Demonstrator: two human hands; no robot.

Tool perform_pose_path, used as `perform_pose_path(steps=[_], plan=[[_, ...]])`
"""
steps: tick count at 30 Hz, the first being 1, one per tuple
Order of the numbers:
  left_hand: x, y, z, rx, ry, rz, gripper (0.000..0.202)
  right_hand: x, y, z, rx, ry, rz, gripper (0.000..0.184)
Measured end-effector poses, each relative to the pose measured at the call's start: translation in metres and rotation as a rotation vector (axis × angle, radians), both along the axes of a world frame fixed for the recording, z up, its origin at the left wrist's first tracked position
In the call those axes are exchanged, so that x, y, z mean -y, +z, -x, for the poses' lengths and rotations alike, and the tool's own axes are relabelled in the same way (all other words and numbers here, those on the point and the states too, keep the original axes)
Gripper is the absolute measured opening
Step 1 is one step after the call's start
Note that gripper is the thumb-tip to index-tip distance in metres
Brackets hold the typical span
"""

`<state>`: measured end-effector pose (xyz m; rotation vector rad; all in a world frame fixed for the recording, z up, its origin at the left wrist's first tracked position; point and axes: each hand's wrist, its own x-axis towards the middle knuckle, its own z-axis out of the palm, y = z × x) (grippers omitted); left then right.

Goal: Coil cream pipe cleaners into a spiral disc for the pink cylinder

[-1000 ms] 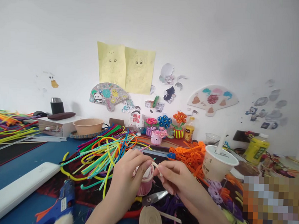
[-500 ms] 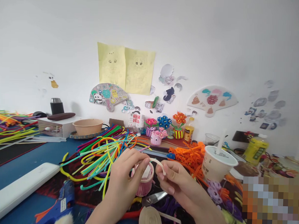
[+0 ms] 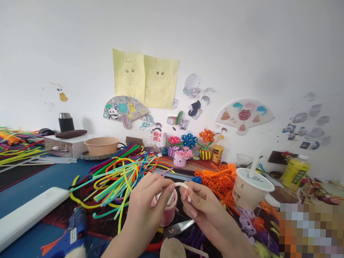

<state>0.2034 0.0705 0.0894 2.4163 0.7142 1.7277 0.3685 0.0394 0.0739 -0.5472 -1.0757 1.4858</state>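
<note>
A short cream pipe cleaner (image 3: 181, 184) arches between my two hands. My left hand (image 3: 149, 203) pinches one end between thumb and forefinger. At the other end, my right hand (image 3: 200, 201) closes its fingertips round it, and a bent tip pokes out below. Behind and under my left hand stands a small pink pot (image 3: 168, 215) with a pale rim, partly hidden. Scissors (image 3: 179, 229) lie just below the hands. Nearer to me is a flat cream coil (image 3: 172, 251) with a loose tail pointing right.
Loose coloured pipe cleaners (image 3: 113, 183) spread at the left, orange ones (image 3: 215, 181) at the right. A blue glue gun (image 3: 74, 231) and a long white case (image 3: 24, 218) lie front left. A lidded cup (image 3: 251, 188) stands right. Small flower pots (image 3: 205, 152) line the back.
My right hand has come slightly closer to my left, and the pipe cleaner between them shows a shorter, tighter arch. Its free end is now more tucked into the right fingers.
</note>
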Motion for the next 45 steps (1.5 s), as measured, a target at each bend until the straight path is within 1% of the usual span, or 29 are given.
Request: perform_pose_path(steps=[3, 6, 9, 15, 24, 29, 32, 36, 39, 45], plan=[[-0.0001, -0.0002, 0.0005, 0.017, 0.001, -0.001, 0.016, -0.0002, 0.0002, -0.0009, 0.018, 0.018, 0.009, 0.036], [-0.0005, -0.0001, 0.0011, 0.019, 0.012, -0.001, 0.015, -0.0006, 0.0019, -0.0009, 0.033, 0.014, 0.063, 0.044], [-0.0013, -0.0007, 0.0014, -0.003, 0.017, -0.012, 0.016, -0.0009, 0.002, -0.0005, 0.045, -0.006, 0.106, 0.044], [-0.0016, -0.0022, 0.001, -0.037, 0.029, -0.057, 0.015, -0.0006, 0.0007, -0.0018, 0.055, -0.019, 0.094, 0.042], [-0.0006, -0.0015, 0.0011, -0.042, 0.037, -0.052, 0.013, 0.0011, 0.0036, -0.0001, 0.048, -0.036, 0.056, 0.042], [-0.0034, -0.0024, 0.0018, -0.052, 0.043, -0.083, 0.014, 0.0005, 0.001, -0.0011, 0.097, -0.04, 0.107, 0.047], [-0.0035, -0.0024, 0.0011, -0.069, 0.041, -0.103, 0.013, 0.0008, 0.0014, -0.0018, 0.132, -0.059, 0.115, 0.044], [-0.0029, -0.0029, 0.001, -0.061, 0.095, -0.122, 0.01, 0.0021, 0.0035, -0.0028, 0.143, -0.078, 0.114, 0.039], [-0.0031, -0.0042, 0.002, -0.059, 0.118, -0.134, 0.009, 0.0033, 0.0046, -0.0035, 0.157, -0.048, 0.1, 0.039], [-0.0041, -0.005, 0.0042, -0.074, 0.083, -0.151, 0.012, 0.0036, 0.0038, -0.0039, 0.157, -0.014, 0.071, 0.042]])
